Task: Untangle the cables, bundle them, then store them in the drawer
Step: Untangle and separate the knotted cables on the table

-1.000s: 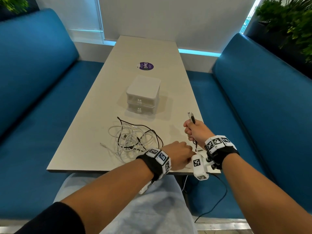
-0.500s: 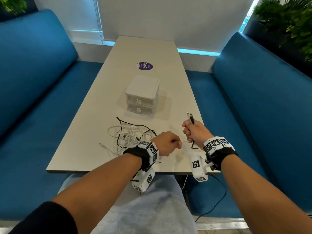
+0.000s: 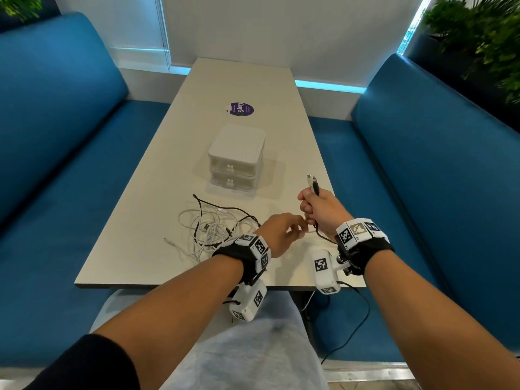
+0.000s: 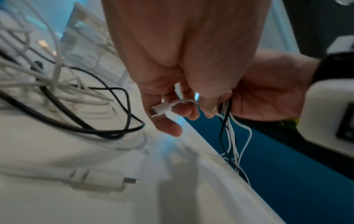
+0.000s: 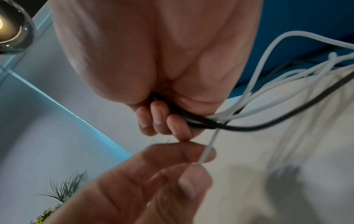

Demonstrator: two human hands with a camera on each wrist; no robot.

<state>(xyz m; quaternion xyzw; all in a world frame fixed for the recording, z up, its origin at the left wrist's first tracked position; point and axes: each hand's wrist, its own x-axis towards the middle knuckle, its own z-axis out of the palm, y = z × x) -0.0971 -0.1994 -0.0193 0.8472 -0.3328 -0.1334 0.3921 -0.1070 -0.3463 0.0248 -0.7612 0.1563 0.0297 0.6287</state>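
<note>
Our right hand [image 3: 320, 211] clenches several thin cable ends [image 3: 313, 182]; our left hand [image 3: 284, 235] pinches a white plug [image 4: 162, 108]. We should add it gently to the tangle-free bunch.

Place: looking like a café or lounge booth.
Seating: blue benches [image 3: 64, 130] flanking a long table [image 3: 242, 80].
Greenery: plants [image 3: 478, 32] showing upper right.
</note>
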